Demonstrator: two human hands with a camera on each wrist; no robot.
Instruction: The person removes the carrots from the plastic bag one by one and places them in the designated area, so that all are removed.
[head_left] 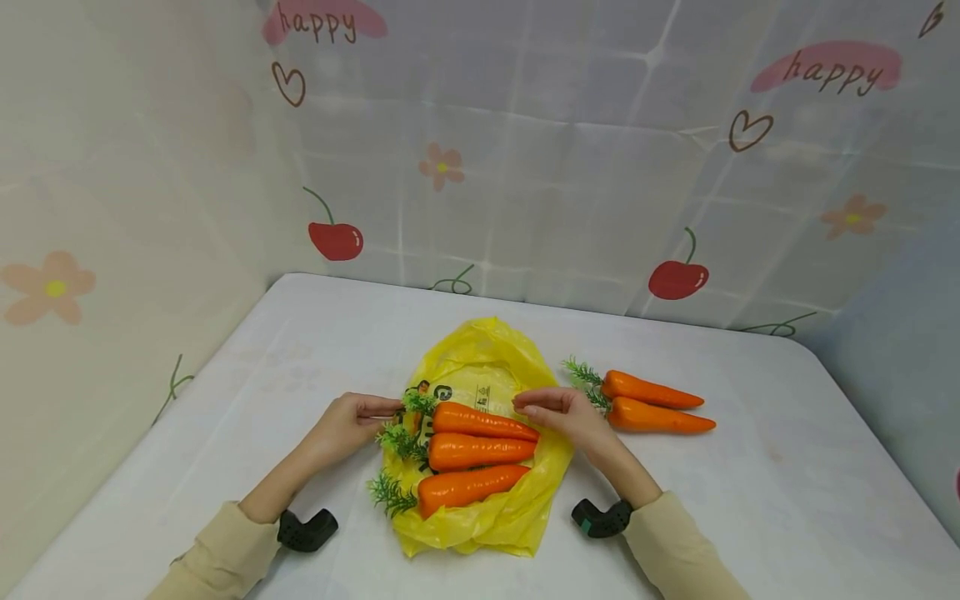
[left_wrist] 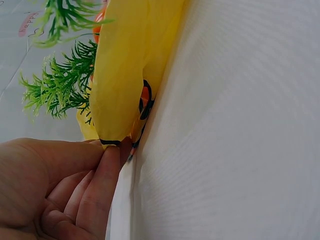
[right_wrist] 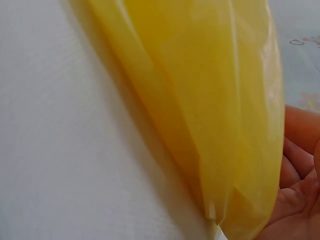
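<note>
Three orange carrots, the upper (head_left: 483,421), middle (head_left: 482,451) and lower (head_left: 472,490), lie side by side on a spread yellow plastic bag (head_left: 517,525), green tops to the left. Beside the bag's left edge, my left hand (head_left: 347,429) pinches that edge between thumb and fingers, clearest in the left wrist view. My right hand (head_left: 566,414) reaches over the bag's right side, its fingers fairly straight near the upper carrot's tip. In the right wrist view the bag hides those fingertips; no carrot shows in that hand.
Two more carrots, one (head_left: 652,389) above the other (head_left: 662,416), lie on the white table (head_left: 750,500) right of the bag, their green tops partly behind my right hand. A printed curtain (head_left: 540,183) hangs behind the table.
</note>
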